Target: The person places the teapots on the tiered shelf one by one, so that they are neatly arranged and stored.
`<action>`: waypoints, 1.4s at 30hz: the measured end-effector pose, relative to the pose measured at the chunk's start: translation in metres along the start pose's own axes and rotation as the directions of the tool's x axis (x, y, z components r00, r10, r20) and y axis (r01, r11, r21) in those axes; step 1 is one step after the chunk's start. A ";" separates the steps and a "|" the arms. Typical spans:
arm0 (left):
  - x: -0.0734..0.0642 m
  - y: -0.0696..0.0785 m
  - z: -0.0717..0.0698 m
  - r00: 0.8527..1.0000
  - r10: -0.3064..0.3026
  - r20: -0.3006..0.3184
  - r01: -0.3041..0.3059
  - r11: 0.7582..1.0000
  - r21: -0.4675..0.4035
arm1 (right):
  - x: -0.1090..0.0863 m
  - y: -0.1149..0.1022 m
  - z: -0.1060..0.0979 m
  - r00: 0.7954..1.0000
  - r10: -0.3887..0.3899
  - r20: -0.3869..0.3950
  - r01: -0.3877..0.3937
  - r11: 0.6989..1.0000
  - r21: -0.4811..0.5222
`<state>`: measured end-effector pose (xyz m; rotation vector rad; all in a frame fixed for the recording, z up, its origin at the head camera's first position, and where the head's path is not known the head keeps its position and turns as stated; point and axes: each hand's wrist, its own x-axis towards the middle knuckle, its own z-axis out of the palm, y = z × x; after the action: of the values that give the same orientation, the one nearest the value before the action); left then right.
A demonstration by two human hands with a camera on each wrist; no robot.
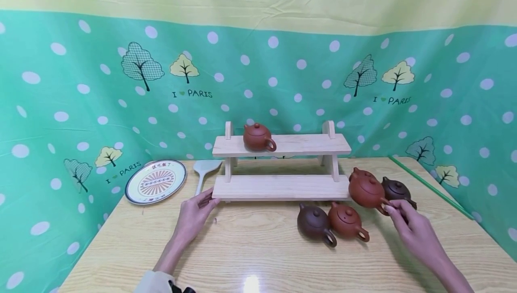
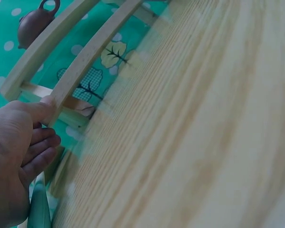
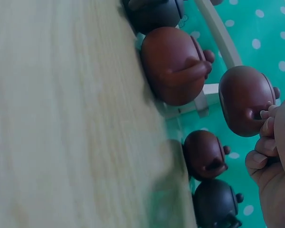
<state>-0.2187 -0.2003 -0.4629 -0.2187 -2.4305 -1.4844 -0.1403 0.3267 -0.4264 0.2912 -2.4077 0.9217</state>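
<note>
My right hand [image 1: 414, 228] pinches the handle of a red-brown teapot [image 1: 365, 190]. In the right wrist view this teapot [image 3: 242, 97] is raised off the table, level with the shelf's right end. With thumb and fingers, my left hand [image 1: 194, 216] grips the left end of the two-tier wooden shelf [image 1: 278, 187] at its lower board. One red-brown teapot [image 1: 256, 137] sits on the upper board, left of the middle. In front of the shelf stand a dark brown teapot [image 1: 313, 222] and a red-brown teapot with small dots [image 1: 346, 220], side by side.
Beyond the held teapot are a dark teapot [image 1: 396, 190] and another red-brown teapot [image 3: 204, 154], mostly hidden in the head view. A plate [image 1: 177, 190] and a pale spatula [image 1: 206, 167] lie left of the shelf. A green stick [image 1: 432, 188] lies at the right edge.
</note>
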 end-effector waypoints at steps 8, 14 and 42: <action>0.000 0.001 0.000 1.000 0.005 -0.005 -0.004 1.000 0.025 | 0.014 -0.011 0.005 1.000 -0.016 0.016 0.015 1.000 0.026; -0.001 0.001 0.000 1.000 -0.001 -0.002 0.001 1.000 0.017 | 0.025 -0.019 0.010 0.999 -0.029 0.027 0.028 0.998 0.050; -0.001 0.001 -0.001 1.000 0.009 -0.007 -0.009 1.000 0.022 | 0.071 -0.045 0.029 0.994 -0.090 0.059 0.086 0.994 0.070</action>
<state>-0.2177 -0.2006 -0.4621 -0.2189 -2.4359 -1.4519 -0.1940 0.2730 -0.3796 0.4541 -2.4020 0.9683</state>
